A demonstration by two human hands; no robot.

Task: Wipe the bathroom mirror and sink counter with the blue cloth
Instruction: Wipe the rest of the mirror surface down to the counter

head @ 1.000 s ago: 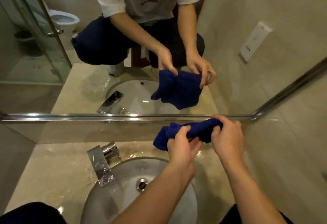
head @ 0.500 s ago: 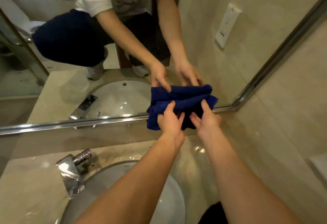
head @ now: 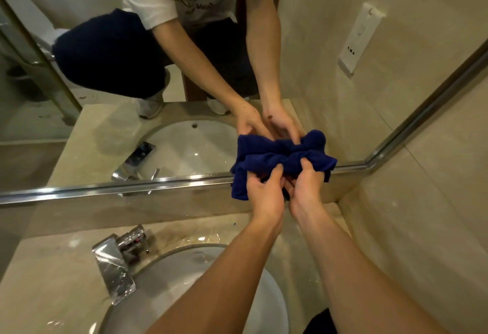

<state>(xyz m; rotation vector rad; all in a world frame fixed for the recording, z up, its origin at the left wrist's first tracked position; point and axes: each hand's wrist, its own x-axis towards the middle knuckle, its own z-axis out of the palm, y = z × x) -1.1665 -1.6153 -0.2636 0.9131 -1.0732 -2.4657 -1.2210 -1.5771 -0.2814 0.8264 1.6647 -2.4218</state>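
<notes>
Both hands bunch one soft, napped blue cloth (head: 266, 166) against the lower edge of the mirror (head: 184, 91). The left hand (head: 265, 193) and right hand (head: 306, 188) each curl fingers into its folds. Below lie a glossy beige stone counter (head: 52, 267), one round white sink (head: 190, 281) and one angular chrome tap (head: 116, 262).

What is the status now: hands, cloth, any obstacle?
Left hand and right hand both grip blue cloth, bunched, at mirror bottom edge. Faucet off to left, not in the way.
</notes>
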